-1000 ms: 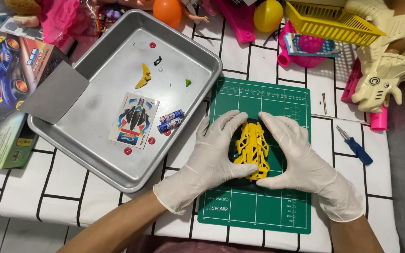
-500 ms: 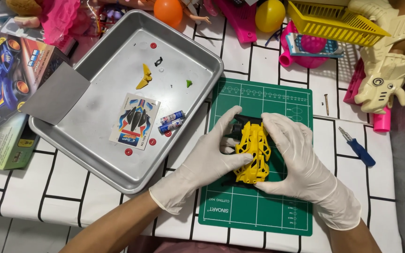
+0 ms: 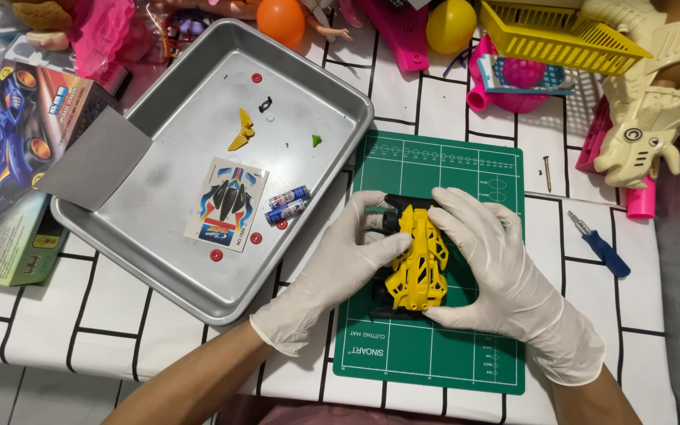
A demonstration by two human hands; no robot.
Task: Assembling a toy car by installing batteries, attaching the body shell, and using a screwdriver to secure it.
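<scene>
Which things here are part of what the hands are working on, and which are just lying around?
In hand: yellow toy car, left hand, right hand, green cutting mat.

Lying about: metal tray, sticker sheet, two small batteries, blue screwdriver, orange ball, yellow basket.

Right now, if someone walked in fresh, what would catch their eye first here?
The yellow toy car on the green cutting mat, in the grip of both white-gloved hands: left hand and right hand. Next, the big metal tray to the left, holding a sticker sheet and two small batteries.
</scene>
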